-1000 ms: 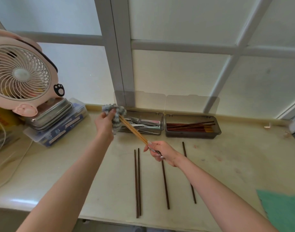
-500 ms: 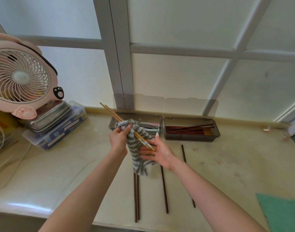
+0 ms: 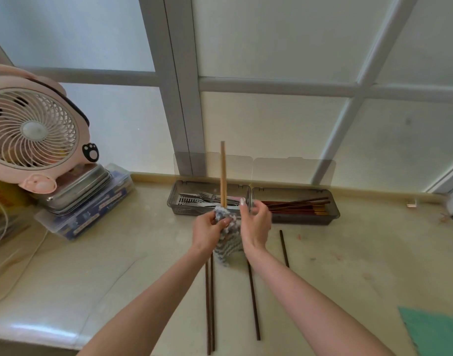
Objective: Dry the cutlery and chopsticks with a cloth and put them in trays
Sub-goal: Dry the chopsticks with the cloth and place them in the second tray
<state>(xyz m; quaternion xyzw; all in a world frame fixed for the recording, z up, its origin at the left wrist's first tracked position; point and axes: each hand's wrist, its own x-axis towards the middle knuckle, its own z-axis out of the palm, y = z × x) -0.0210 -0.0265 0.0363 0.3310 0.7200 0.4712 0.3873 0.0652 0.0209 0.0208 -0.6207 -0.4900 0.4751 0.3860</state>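
Our left hand (image 3: 209, 233) curls round the cloth (image 3: 229, 244), wrapped on the sticks (image 3: 223, 173) to dry them, upright before the far trays (image 3: 307, 220). Our right hand (image 3: 255, 224) is half open beside it, holding nothing we can see

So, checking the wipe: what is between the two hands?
In the head view, the grey striped cloth, bunched round the upright light chopsticks, lies between the left hand and the right hand.
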